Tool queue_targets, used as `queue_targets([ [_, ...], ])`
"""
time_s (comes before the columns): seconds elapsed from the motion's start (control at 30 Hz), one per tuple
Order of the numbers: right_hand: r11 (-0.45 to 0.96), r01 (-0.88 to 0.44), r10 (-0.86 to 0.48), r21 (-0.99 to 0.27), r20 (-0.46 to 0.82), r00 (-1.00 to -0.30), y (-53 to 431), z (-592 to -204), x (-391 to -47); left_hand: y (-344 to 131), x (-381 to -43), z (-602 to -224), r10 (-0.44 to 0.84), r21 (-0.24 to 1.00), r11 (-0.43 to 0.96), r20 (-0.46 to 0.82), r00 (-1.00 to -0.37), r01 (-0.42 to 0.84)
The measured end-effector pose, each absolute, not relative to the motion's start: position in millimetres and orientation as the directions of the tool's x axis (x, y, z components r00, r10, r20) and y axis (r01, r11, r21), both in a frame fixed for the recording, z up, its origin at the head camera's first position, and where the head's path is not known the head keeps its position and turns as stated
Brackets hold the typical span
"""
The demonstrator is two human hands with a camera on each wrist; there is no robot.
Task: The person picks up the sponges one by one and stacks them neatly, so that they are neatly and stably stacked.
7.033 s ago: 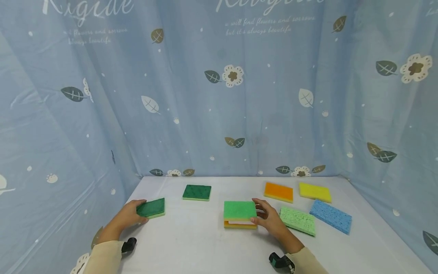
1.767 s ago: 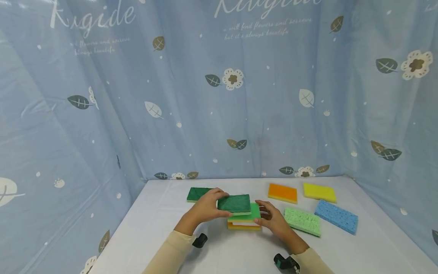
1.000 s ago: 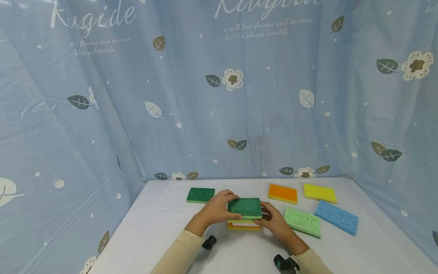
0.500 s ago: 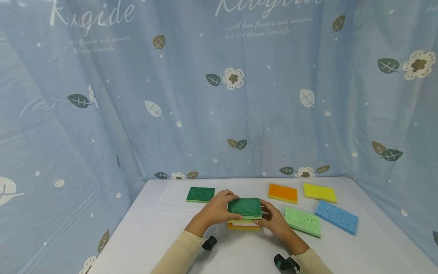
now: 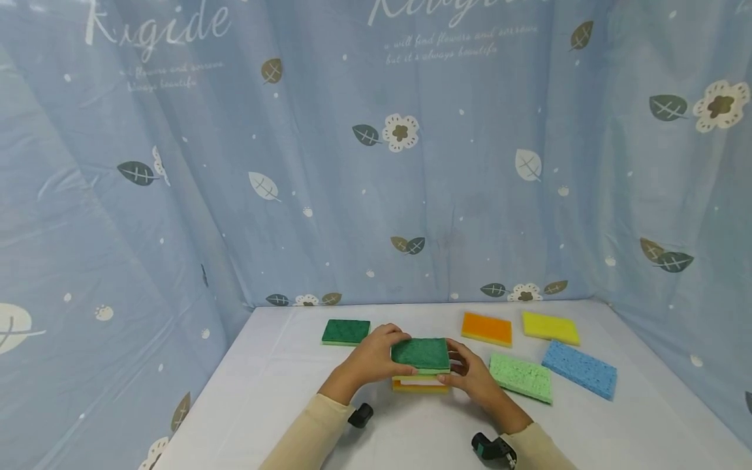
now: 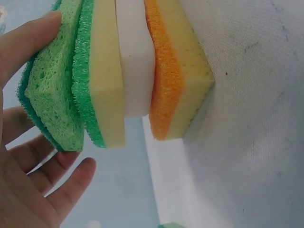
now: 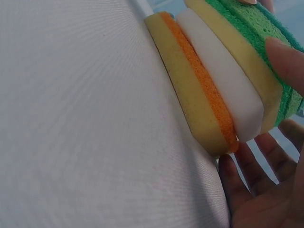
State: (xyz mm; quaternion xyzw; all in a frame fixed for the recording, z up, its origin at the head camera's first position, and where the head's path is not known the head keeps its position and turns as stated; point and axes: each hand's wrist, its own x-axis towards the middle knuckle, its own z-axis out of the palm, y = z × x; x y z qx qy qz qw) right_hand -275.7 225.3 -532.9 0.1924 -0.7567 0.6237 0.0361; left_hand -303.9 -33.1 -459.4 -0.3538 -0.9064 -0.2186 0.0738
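Note:
A four-layer-looking stack of sponges stands mid-table in the head view. On top lies a dark-green-faced sponge (image 5: 420, 354) with a light green body (image 6: 54, 71). Below it come a green-and-yellow sponge (image 6: 107, 76), a white sponge (image 6: 135, 61) and an orange-and-yellow sponge (image 7: 204, 90) on the table. My left hand (image 5: 371, 359) holds the top sponge by its left end, thumb in front and fingers behind. My right hand (image 5: 476, 378) grips the stack's right end, its thumb against the upper sponges; the fingers are partly hidden behind.
Another dark green sponge (image 5: 346, 332) lies behind my left hand. To the right lie an orange sponge (image 5: 487, 328), a yellow sponge (image 5: 550, 328), a speckled light green sponge (image 5: 521, 377) and a blue sponge (image 5: 580, 369). A patterned blue curtain (image 5: 458, 196) surrounds the white table (image 5: 270, 378).
Over the seven seconds, my left hand has carried the dark green sponge from the left onto the stack. My right hand has stayed at the stack. The last second shows almost no movement.

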Motion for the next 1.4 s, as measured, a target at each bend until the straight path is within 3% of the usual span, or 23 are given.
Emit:
queue_targets([
  [0.47, 0.144, -0.369, -0.258, -0.918, 0.325, -0.91, 228.8, -531.4, -273.6, -31.0, -303.0, -463.8, 0.609, 0.364, 0.647, 0.282, -0.742, 0.67],
  [0.8, 0.139, -0.408, -0.282, -0.902, 0.359, -0.89, 219.5, -535.3, -276.1, -52.7, -304.8, -469.2, 0.584, 0.437, 0.694, 0.122, -0.802, 0.572],
  [1.13, 0.155, -0.38, -0.248, -0.912, 0.336, -0.908, 225.4, -532.9, -273.5, -53.9, -310.0, -472.2, 0.636, 0.493, 0.619, 0.143, -0.759, 0.611],
  [1.4, 0.145, -0.333, -0.243, -0.932, 0.293, -0.925, 224.2, -533.6, -275.9, -53.3, -312.5, -471.9, 0.628, 0.508, 0.63, 0.111, -0.771, 0.587],
])
